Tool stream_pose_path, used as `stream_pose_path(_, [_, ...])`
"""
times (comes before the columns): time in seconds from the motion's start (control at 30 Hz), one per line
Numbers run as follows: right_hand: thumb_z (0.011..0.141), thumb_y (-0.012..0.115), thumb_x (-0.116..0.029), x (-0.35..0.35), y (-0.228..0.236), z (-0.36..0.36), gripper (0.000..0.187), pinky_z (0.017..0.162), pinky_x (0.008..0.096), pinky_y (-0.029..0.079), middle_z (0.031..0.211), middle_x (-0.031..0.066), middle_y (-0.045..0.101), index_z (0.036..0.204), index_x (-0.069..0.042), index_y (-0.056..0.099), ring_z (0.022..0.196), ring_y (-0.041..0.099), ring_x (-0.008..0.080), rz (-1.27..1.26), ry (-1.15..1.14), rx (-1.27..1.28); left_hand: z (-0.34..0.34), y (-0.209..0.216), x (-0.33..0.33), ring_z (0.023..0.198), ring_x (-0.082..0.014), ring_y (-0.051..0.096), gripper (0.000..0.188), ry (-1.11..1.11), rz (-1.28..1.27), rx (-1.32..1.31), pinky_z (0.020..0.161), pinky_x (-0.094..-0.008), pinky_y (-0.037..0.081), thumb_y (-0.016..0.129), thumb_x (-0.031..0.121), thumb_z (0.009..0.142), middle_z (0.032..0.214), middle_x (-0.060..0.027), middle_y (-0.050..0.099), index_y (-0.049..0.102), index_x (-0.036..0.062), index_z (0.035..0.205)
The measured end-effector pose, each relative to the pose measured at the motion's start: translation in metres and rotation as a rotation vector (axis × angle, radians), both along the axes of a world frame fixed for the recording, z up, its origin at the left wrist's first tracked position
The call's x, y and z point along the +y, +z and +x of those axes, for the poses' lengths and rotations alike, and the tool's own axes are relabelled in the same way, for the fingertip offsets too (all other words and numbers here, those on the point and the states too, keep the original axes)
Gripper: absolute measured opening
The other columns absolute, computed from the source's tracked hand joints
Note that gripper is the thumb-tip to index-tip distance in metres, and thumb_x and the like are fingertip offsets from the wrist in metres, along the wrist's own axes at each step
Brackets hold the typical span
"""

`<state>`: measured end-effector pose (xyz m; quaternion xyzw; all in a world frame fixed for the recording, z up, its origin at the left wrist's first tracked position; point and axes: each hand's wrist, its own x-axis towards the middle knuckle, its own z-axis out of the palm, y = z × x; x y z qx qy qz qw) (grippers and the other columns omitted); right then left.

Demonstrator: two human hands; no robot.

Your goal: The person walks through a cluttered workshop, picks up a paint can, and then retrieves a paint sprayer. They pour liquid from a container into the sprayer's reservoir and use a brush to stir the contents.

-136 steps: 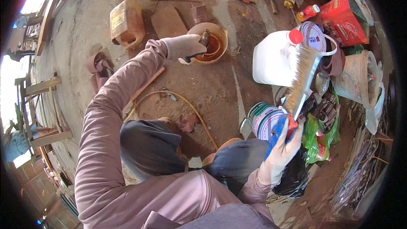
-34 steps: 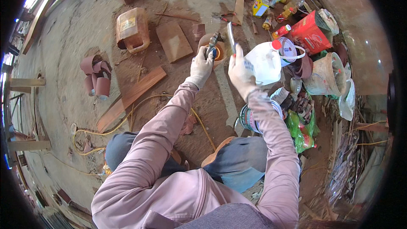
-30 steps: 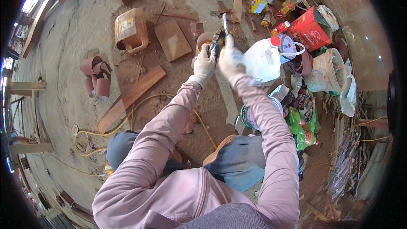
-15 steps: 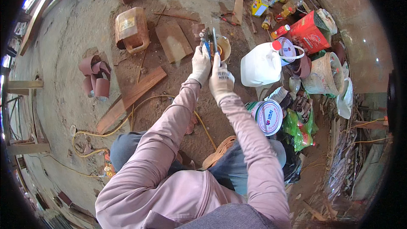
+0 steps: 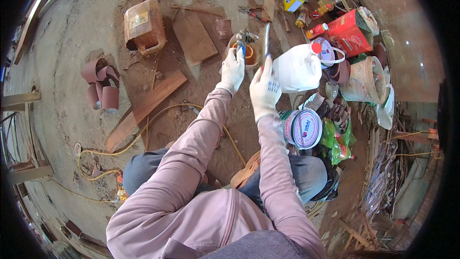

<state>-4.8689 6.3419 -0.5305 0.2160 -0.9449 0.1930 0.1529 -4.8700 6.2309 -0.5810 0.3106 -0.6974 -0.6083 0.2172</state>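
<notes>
My left hand [image 5: 232, 72], in a white glove, is closed around the blue handle of a tool with a knobbly metal head [image 5: 247, 37]; its exact kind I cannot make out. The head sits over an open round tub [image 5: 257, 53] with an orange-brown inside. To its right my right hand [image 5: 265, 90], gloved too, grips a long, slim metal tool [image 5: 267, 41] that points away from me, blurred and apart from the metal head. A white jug with a red cap [image 5: 298, 69] stands just right of my right hand.
A labelled paint can [image 5: 303, 128] and green plastic bag [image 5: 335, 141] lie at right, beyond them a bucket [image 5: 362, 80] and red tin [image 5: 350, 33]. Pliers [image 5: 254, 13], boards [image 5: 195, 39], a cut canister [image 5: 144, 26], sandpaper rolls [image 5: 103, 84] and a yellow cable [image 5: 165, 112] lie around.
My hands have moved apart. The slim tool in my right hand has shifted right, away from the metal head; my left hand and its tool have moved slightly right.
</notes>
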Motion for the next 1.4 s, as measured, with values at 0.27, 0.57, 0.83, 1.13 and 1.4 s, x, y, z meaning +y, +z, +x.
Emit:
stream_pose_path(0.27, [0.087,0.055,-0.016,-0.001,-0.012,0.028,0.064,0.059,0.0481,0.053,0.093,0.0223,0.062,0.145,-0.017,0.030,0.071,0.066,0.0385,0.136,-0.010,-0.209,-0.005,0.013,-0.005,0.092,-0.0363,0.064,0.037,0.008,0.130,0.049,0.079,-0.0427,0.048,0.045,0.035,0.098,0.094,-0.0226,0.066,0.058,0.0018,0.105])
stream_pose_path(0.57, [0.082,0.057,-0.005,0.003,-0.019,0.025,0.070,0.065,0.0446,0.055,0.108,0.0213,0.060,0.145,-0.024,0.030,0.076,0.066,0.0383,0.153,0.010,-0.172,-0.005,0.036,-0.007,0.053,-0.0082,0.045,0.034,-0.073,0.634,0.039,0.045,-0.0255,0.036,0.046,0.045,0.098,0.070,0.0001,0.049,0.050,0.0112,0.095])
stream_pose_path(0.83, [0.086,0.056,-0.008,-0.003,0.001,-0.010,0.055,0.062,0.0473,0.053,0.100,0.0220,0.063,0.138,-0.012,0.039,0.073,0.065,0.0388,-0.005,0.035,-0.108,-0.017,0.018,-0.003,0.046,-0.0104,0.043,0.035,-0.083,0.358,0.061,0.040,-0.0264,0.035,0.043,0.045,0.100,0.064,-0.0013,0.049,0.046,0.0106,0.094])
stream_pose_path(1.13, [0.086,0.058,-0.014,0.008,-0.017,0.049,0.048,0.058,0.0448,0.054,0.095,0.0176,0.063,0.132,-0.016,0.049,0.071,0.066,0.0356,-0.185,0.050,-0.125,-0.001,0.025,-0.028,0.083,-0.0364,0.066,0.044,-0.012,-0.042,-0.242,0.073,-0.0465,0.052,0.034,0.041,0.100,0.091,-0.0245,0.065,0.050,-0.0007,0.101])
stream_pose_path(1.4, [0.079,0.060,-0.010,-0.002,0.003,0.023,0.059,0.058,0.0454,0.054,0.095,0.0158,0.064,0.136,-0.019,0.045,0.071,0.066,0.0346,-0.098,0.073,-0.113,0.000,0.052,-0.018,0.097,-0.0473,0.060,0.044,-0.036,-0.202,-0.290,0.086,-0.0538,0.045,0.034,0.040,0.098,0.098,-0.0323,0.063,0.045,-0.0011,0.107])
